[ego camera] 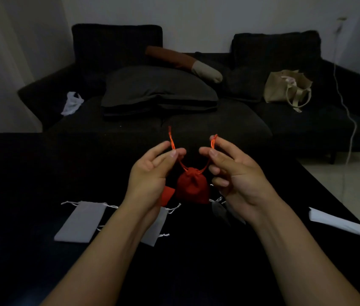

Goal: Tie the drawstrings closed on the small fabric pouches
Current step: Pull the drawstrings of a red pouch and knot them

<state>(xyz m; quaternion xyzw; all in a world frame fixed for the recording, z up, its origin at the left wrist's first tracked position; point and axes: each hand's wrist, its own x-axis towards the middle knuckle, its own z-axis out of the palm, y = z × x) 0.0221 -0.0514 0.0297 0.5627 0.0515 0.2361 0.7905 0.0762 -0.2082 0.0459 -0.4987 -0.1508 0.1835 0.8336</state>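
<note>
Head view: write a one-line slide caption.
Both hands, left and right, pinch the drawstrings of a cinched red pouch above grey pouches on a dark surface.

left hand [152, 173]: raised, fingers pinched | right hand [236, 173]: raised, fingers pinched | forearms bare

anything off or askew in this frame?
Nothing stands out. The small red fabric pouch hangs cinched from its orange drawstrings, one end pinched in each hand; flat grey pouches lie on the dark surface.

Red pouch [193, 187] with orange drawstrings [171, 141], grey pouches [82, 221] on black cloth [20, 173], dark sofa [296, 120].
</note>
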